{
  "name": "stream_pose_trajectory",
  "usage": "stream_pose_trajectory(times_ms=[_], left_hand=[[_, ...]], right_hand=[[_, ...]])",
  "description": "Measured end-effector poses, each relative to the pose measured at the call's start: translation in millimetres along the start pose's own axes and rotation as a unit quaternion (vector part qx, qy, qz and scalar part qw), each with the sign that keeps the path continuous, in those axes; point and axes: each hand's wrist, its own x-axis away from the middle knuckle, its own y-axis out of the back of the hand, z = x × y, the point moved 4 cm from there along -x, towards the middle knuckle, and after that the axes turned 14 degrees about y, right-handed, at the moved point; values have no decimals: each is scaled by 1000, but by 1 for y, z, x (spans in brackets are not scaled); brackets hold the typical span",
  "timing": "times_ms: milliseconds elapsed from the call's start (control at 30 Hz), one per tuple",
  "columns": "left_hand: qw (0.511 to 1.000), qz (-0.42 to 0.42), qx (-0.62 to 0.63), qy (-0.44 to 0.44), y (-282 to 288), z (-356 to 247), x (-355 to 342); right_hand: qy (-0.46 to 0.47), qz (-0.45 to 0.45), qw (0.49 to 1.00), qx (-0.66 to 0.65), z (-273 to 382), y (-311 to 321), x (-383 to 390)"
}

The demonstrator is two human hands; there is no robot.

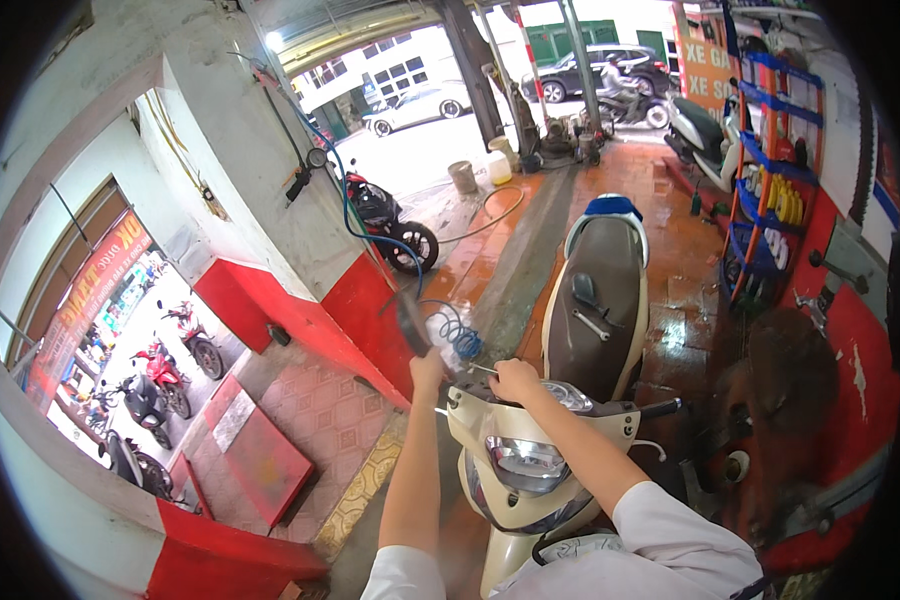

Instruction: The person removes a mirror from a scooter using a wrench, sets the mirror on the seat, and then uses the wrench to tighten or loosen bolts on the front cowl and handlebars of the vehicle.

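A cream scooter stands in front of me, its headlight towards me and its long dark seat stretching away. My left hand, raised at the left end of the handlebar, is closed round the lower end of a dark elongated thing. Motion smears that thing; it may be a rear-view mirror. Just right of it, over the instrument area, my right hand grips a slim metal tool whose tip points left. On the seat lie a black rear-view mirror and a wrench.
A coiled blue air hose hangs beside the red and white pillar at left. Blue shelving lines the right wall. Farther off are a black motorcycle, buckets and a parked white scooter. A red board lies at left.
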Motion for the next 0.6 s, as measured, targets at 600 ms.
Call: stream_pose_trajectory(times_ms=[600], left_hand=[[988,-128,-46,-68,28,23,-3]], right_hand=[[-20,46,997,-65,-13,-4,4]])
